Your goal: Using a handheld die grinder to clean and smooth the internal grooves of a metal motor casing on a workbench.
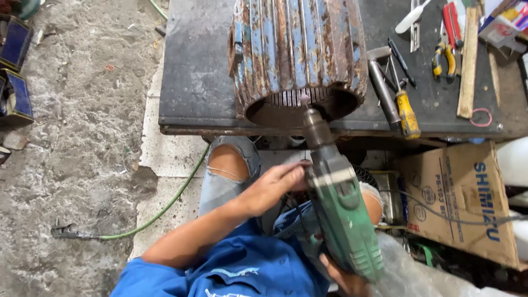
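head view, steep downward, close over workbench (pixel 198 88)

Place type: repair workshop.
Floor: rough, stained concrete (pixel 82 126).
Bench: dark metal worktable (pixel 192 82), beyond the fingers (pixel 291 170).
Workpiece: rusted, finned motor housing (pixel 297 49) on it.
Tools: pliers (pixel 443 58), screwdriver (pixel 406 110), hammer (pixel 382 82), right of the fingers.
Storage: cardboard box (pixel 462 198) under the bench.

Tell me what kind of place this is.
Most likely a repair workshop for motors. A rusty, ribbed blue motor housing lies on a worn metal bench, hand tools such as pliers and a screwdriver lie beside it, and both hands hold a green power drill.
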